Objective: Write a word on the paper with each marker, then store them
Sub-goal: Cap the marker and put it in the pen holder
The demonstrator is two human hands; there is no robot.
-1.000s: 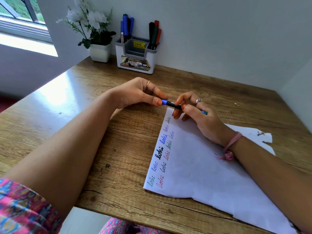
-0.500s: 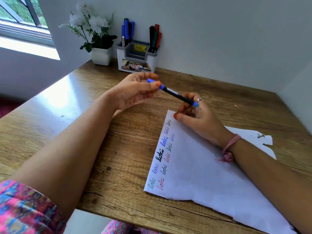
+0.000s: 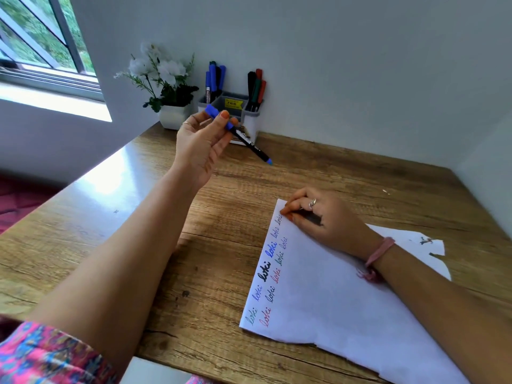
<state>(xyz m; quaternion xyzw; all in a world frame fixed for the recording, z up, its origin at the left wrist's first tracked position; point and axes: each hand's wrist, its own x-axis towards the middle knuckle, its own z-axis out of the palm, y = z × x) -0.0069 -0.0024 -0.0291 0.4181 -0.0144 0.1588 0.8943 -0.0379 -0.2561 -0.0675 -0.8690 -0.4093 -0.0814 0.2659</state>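
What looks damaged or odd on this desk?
The paper is damaged: its far right corner and its near edge are torn and ragged, not straight. It also lies at a slant on the wooden desk, under the right hand. Nothing is spilled.

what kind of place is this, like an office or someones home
Most likely a home study corner, though a small office is possible. A wooden desk sits in a wall corner by a window, with a grey and white marker organizer and a white pot of white flowers at the back.
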